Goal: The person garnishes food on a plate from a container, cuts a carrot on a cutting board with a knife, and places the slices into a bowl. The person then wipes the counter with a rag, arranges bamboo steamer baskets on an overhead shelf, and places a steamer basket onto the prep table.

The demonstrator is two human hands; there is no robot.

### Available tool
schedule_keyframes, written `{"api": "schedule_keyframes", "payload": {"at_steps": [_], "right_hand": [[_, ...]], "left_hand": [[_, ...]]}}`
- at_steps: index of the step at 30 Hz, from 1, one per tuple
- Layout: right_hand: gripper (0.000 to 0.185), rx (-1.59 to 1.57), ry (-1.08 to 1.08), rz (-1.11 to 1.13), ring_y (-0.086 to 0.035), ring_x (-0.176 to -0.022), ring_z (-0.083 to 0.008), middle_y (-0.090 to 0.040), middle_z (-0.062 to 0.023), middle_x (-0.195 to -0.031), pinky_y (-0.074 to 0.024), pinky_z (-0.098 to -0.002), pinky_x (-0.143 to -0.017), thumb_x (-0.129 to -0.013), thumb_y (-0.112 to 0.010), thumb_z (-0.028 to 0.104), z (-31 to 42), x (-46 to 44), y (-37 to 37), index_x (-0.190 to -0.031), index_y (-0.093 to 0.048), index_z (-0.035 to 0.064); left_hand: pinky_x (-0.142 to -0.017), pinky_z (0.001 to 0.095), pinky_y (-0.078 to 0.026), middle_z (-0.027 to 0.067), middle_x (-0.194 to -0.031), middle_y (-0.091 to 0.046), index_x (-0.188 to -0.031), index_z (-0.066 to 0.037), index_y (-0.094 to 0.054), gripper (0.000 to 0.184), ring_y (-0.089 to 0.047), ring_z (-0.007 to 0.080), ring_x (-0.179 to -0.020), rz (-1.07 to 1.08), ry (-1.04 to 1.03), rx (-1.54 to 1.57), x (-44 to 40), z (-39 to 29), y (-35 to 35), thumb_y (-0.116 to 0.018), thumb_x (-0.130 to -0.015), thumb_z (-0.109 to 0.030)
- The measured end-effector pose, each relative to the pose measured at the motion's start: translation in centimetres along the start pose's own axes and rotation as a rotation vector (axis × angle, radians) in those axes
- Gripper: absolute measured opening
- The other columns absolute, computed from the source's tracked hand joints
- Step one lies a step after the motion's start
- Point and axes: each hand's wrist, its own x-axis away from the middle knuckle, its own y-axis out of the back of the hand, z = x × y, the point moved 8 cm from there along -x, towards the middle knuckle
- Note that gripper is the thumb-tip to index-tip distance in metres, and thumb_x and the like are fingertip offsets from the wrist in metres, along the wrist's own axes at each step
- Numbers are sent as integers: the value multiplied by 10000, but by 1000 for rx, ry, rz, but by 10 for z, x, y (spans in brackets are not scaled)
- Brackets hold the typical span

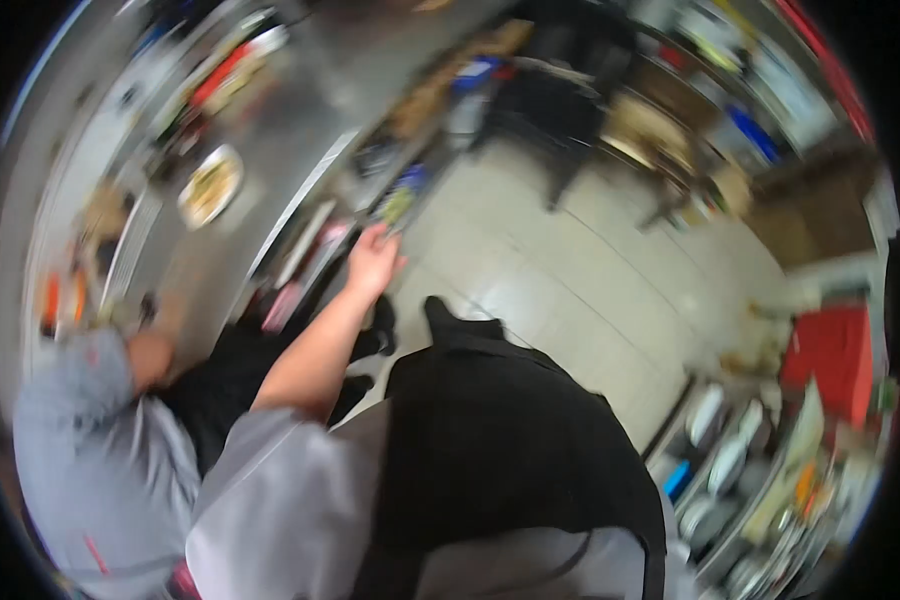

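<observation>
My left hand is stretched out ahead of me, beside the edge of the steel counter and above the floor. Its fingers are slightly bent, the thumb stands apart from them, and I see nothing held, though motion blurs the fingertips. Nearest to it are the blurred items on the shelf under the counter. A white plate of food lies on the steel counter, out of the hand's reach to the left. My right hand is out of view, beyond my black apron.
Close on my left is another person in a grey shirt, an arm near the counter. Pale floor tiles run ahead. Black furniture or equipment stands at the far end. On the right are a red box and shelves with stacked dishes.
</observation>
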Motion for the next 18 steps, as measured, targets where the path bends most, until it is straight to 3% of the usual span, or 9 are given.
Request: {"api": "schedule_keyframes", "payload": {"at_steps": [1, 2, 3, 4, 5, 8, 13, 16, 18], "right_hand": [[381, 119, 82, 23, -653, -1012, -363, -703, -177, -1051, -536, -479, -862, -897, -616, 232, -25, -7, -9, -1246, -637, 82], [380, 418, 295, 37, -651, -1015, -366, -703, -178, -1053, -536, -482, -865, -896, -614, 228, -41, -18, -26, -1247, -638, 83], [380, 720, 494, 9, -650, -1019, -369, -702, -179, -1056, -535, -485, -868, -896, -613, 224, -48, -28, -42, -1248, -639, 85], [379, 804, 606, -95, -648, -1022, -372, -702, -179, -1059, -535, -488, -871, -895, -611, 220, -59, -32, -50, -1249, -640, 86], [354, 679, 294, -1, -646, -1011, -359, -696, -168, -1029, -531, -492, -858, -905, -599, 247, -30, -10, -29, -1220, -651, 93], [472, -211, -12, -186, -673, -612, -227, -699, -121, -768, -572, -391, -648, -924, -569, 516, -48, 5, 17, -903, -685, 58], [375, -231, 33, -454, -698, -939, -274, -722, -165, -1026, -574, -392, -732, -896, -630, 445, -121, 14, 26, -1038, -698, 104], [330, 56, 140, -421, -666, -1030, -341, -720, -171, -1091, -565, -437, -785, -910, -597, 360, -231, -46, -32, -1090, -720, 111], [319, -3, 6, -443, -667, -971, -379, -728, -172, -1076, -550, -477, -814, -920, -559, 306, -256, 22, -29, -1096, -734, 106]], "left_hand": [[-638, 285, -526, 79, -1018, -694, -1365, -57, -525, 405, -696, 172, -794, 119, -119, -130, 0, 29, -29, -609, -993, -192], [-737, 311, -537, 90, -1050, -709, -1311, -29, -574, 357, -688, 186, -831, 138, -380, -473, 0, 48, -50, -605, -990, -181], [-897, 430, -536, 188, -1129, -719, -1257, 10, -611, 369, -702, 342, -966, 261, -497, -614, 22, 45, -74, -634, -963, -211], [-904, 432, -532, 231, -1101, -718, -1222, 31, -628, 326, -699, 369, -1005, 442, -327, -964, 55, 30, -102, -590, -988, -193], [-833, 440, -546, 240, -988, -719, -1091, 55, -672, 308, -696, 373, -930, 523, -504, -912, 49, 60, -111, -583, -991, -223], [-789, 424, -540, 212, -962, -702, -1093, 43, -667, 287, -682, 342, -889, 682, -362, -1069, 32, 96, -143, -579, -990, -210], [-716, 397, -529, 165, -917, -674, -1096, 25, -657, 254, -657, 290, -820, 759, -265, -1314, 27, 82, -240, -572, -989, -189], [-672, 381, -523, 137, -891, -657, -1099, 14, -651, 235, -642, 260, -778, 808, -290, -1355, 31, 60, -326, -567, -989, -176], [-643, 370, -519, 118, -873, -645, -1100, 7, -647, 223, -632, 239, -751, 837, -307, -1331, 30, 48, -387, -564, -988, -167]]}}
